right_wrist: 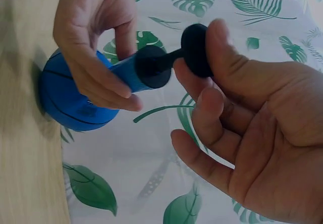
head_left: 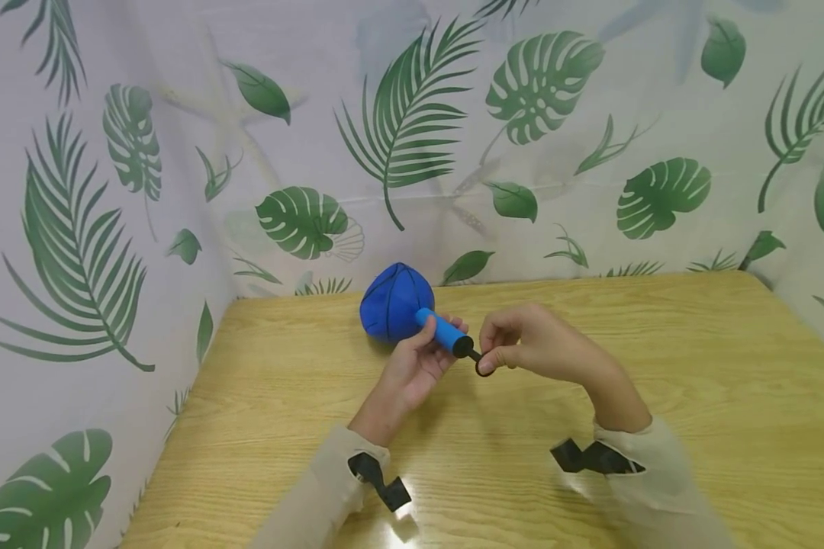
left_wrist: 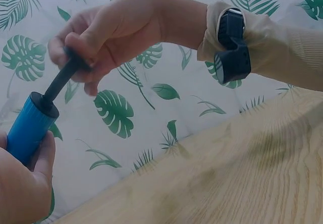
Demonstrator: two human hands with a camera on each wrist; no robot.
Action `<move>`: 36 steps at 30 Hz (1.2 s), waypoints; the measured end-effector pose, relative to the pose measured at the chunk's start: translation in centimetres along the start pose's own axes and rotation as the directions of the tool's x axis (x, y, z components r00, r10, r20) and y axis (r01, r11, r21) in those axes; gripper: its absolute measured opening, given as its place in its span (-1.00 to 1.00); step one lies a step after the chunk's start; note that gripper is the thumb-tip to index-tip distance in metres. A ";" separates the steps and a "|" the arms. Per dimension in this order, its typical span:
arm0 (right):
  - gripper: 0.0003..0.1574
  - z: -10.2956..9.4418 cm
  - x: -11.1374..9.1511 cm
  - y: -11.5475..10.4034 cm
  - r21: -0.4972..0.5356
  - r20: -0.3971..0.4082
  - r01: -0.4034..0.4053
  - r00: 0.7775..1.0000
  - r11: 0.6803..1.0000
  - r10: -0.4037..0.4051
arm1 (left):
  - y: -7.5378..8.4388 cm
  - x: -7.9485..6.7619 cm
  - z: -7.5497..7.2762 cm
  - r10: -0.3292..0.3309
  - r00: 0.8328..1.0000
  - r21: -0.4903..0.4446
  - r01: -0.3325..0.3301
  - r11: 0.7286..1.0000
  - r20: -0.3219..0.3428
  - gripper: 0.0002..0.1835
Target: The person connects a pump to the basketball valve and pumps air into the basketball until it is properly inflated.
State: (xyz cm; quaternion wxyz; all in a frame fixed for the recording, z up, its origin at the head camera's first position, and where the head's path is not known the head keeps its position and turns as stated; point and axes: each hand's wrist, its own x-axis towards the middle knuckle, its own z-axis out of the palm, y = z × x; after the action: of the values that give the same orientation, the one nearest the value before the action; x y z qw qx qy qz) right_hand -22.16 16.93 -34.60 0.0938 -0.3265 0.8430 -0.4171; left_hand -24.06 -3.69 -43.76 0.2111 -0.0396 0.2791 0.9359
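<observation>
Near the back edge of the desk point(head_left: 281, 396) sits a blue basketball point(head_left: 391, 305), a hand pump point(head_left: 442, 332) angled against it. The left hand point(head_left: 415, 370) curls round the barrel, presumably for steadiness; the right hand point(head_left: 539, 343) pinches the black handle point(right_wrist: 195, 50), spare fingers loosely bent.

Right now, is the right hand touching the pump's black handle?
Touching. The right wrist view shows the right hand with its thumb against the black handle.

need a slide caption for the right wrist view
Left hand holds a blue hand pump next to a blue basketball while right hand pinches the pump's black handle.
</observation>
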 end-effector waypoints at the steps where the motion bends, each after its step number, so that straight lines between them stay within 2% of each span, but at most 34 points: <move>1: -0.83 0.1 0.1 0.1 0.000 -0.014 -0.012 1.000 1.000 0.012 | 0.0 0.0 0.0 -0.003 1.000 0.002 0.003 1.000 0.000 -0.69; 7: -0.82 0.8 0.8 0.7 -0.001 -0.077 -0.045 0.996 0.999 0.045 | -0.2 -0.1 0.0 -0.020 1.000 0.025 0.020 0.999 -0.012 -0.59; 10: -0.81 1.0 0.9 0.8 0.007 -0.083 -0.050 0.995 0.999 0.051 | 0.0 -0.1 0.1 -0.017 1.000 0.024 0.018 1.000 -0.018 -0.62; 14: -0.81 1.0 1.1 0.9 0.014 -0.079 -0.050 0.996 0.999 0.051 | 0.3 -0.1 0.0 -0.011 1.000 0.028 0.012 1.000 -0.029 -0.70; 21: -0.79 0.9 1.0 0.9 0.055 -0.037 -0.042 0.998 0.998 0.044 | 0.5 0.0 -0.2 -0.008 0.998 0.043 0.011 0.999 -0.061 -0.66; 27: -0.77 0.2 0.2 0.2 0.052 0.021 0.082 0.996 0.995 -0.083 | 1.1 0.2 -0.2 0.032 0.998 0.032 -0.030 0.999 -0.063 -0.73; 31: -0.76 -0.6 -0.7 -0.5 0.049 0.057 0.159 0.985 0.986 -0.162 | 1.6 0.2 -0.3 0.059 0.996 0.009 -0.058 0.998 -0.062 -0.74; 36: -0.75 -1.2 -1.9 -1.6 0.056 0.066 0.240 0.968 0.969 -0.244 | 2.0 0.2 -0.5 0.058 0.996 -0.027 -0.060 0.998 -0.068 -0.73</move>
State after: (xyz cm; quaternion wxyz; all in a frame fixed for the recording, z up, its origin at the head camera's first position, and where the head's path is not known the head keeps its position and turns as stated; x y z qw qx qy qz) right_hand -20.47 18.20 -32.85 0.0802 -0.4394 0.7827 -0.4333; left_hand -25.07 -5.40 -43.21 0.1735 -0.0657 0.2733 0.9439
